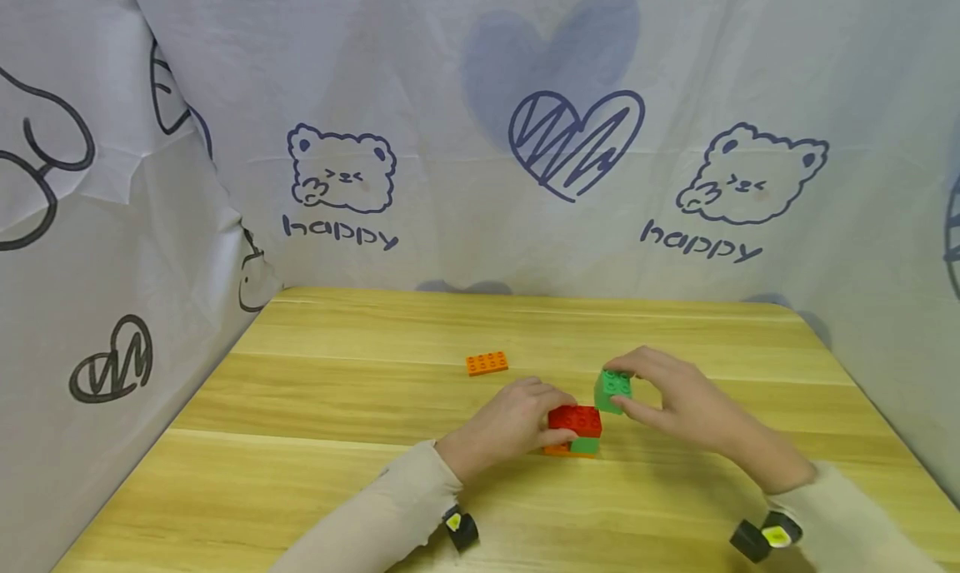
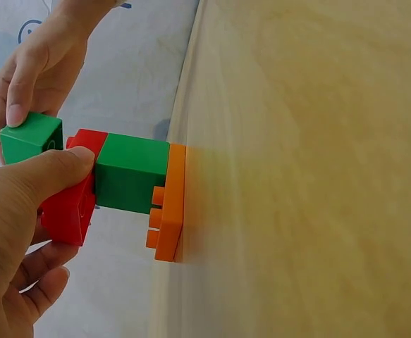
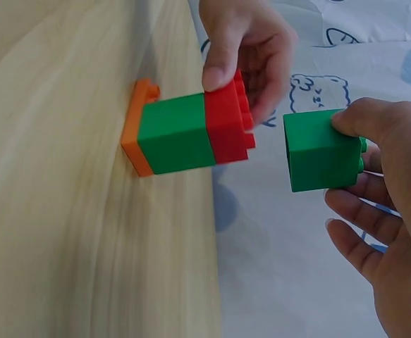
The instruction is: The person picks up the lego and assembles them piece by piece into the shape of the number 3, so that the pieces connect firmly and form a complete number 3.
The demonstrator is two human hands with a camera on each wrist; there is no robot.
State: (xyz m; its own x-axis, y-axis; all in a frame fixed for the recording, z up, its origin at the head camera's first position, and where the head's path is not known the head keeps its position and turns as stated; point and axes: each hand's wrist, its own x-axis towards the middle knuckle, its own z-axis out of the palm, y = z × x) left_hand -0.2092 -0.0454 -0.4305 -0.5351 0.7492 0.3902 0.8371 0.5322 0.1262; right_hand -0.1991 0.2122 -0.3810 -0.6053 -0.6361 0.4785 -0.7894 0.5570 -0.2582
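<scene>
A small stack of toy building bricks stands on the table: an orange plate [image 2: 175,211] at the bottom, a green brick [image 2: 132,169] on it, and a red brick [image 1: 585,421] on top. My left hand [image 1: 513,423] pinches the red brick between thumb and fingers. With thumb and fingers, my right hand [image 1: 671,394] holds a second green brick [image 3: 321,151], its studs up. In the right wrist view a gap shows between this brick and the red brick's studs. The orange plate extends past the green brick on the left hand's side, leaving some studs bare.
A loose orange plate [image 1: 487,363] with studs up lies on the wooden table [image 1: 337,373], behind and left of the stack. White cloth [image 1: 450,181] with printed bears and hearts hangs along the table's back and left side.
</scene>
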